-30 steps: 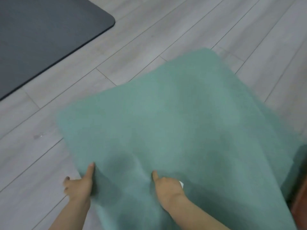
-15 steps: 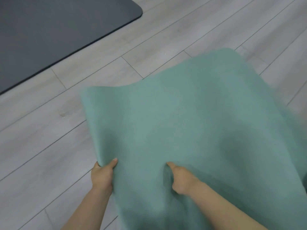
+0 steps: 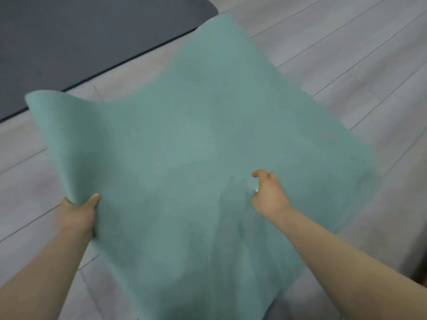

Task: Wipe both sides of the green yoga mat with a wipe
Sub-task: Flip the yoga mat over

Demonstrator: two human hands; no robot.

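Left hand [image 3: 77, 213]: grip pinching left edge of green yoga mat [image 3: 196, 139], thumb on top, fingers under. Right hand [image 3: 268, 195]: fingers curled, bunching mat surface; small white bit at palm, likely wipe [image 3: 256, 190], too small to confirm. Mat lifted, billowing above wood floor [image 3: 346, 54]; far corner overlaps dark grey mat [image 3: 80, 38]. Likely step: flipping mat over. Advice: hold both edges level, lay down flat without folds, clear of grey mat.

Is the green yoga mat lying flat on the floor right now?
No: the left hand grips the green yoga mat at its edge and lifts it, so the mat curls and billows above the wooden floor.
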